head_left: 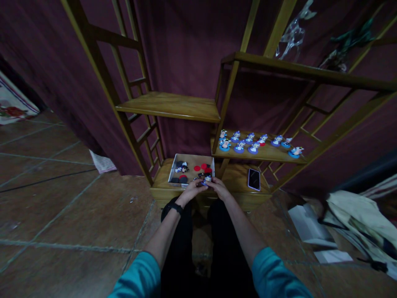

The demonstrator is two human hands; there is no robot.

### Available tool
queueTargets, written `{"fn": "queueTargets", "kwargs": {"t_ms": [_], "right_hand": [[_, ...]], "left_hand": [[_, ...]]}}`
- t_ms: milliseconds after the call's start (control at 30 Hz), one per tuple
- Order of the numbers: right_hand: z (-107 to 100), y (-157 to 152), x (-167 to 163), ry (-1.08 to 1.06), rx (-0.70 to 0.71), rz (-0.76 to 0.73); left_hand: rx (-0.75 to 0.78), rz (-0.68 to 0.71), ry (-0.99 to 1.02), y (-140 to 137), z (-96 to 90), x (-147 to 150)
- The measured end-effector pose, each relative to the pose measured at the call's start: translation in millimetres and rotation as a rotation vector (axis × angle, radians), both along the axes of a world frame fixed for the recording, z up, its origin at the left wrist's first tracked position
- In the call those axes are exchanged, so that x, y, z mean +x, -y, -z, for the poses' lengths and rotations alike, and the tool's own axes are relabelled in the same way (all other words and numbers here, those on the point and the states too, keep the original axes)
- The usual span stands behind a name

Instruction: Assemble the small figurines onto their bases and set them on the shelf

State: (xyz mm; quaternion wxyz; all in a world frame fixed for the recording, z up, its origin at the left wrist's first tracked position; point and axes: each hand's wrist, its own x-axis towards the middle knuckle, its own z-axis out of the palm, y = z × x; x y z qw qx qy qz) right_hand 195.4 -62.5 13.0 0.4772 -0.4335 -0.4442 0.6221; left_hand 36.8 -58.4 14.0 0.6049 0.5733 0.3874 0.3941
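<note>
I have left hand [194, 189] and right hand [221, 188] gripping small white-and-purple figurine [208, 179] between fingertips, at near right corner of shallow pale-walled box [194, 157]. Flat round red discs [197, 168] inside. Slim rectangular phone [254, 179] on wooden cabinet [235, 182]; round-based figurines [254, 147] above.

Wooden shelving [170, 106]: figurines [240, 146] on right tier; box [190, 158], phone [254, 179] below.

Tiled floor [77, 219], dim, probably maroon curtain [189, 49]
</note>
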Motion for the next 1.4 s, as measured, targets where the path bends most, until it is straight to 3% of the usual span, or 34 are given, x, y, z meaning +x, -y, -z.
{"fn": "queueTargets", "kwargs": {"t_ms": [567,900,1167,1400], "right_hand": [[-3.0,1.0,1.7,-0.056,0.007,-0.045],[-7.5,2.9,-0.1,-0.023,-0.001,-0.033],[-9.0,2.4,-2.1,-0.016,0.038,-0.014],[-8.1,1.7,-3.7,-0.005,0.026,0.008]], "left_hand": [[-0.152,-0.028,0.011,3.6,-10.5,-3.7],[-0.138,-0.014,0.006,0.8,-5.9,-4.0],[-0.091,-0.03,0.036,-5.9,8.6,-1.2],[-0.095,-0.017,0.043,-5.4,6.7,-1.0]]}}
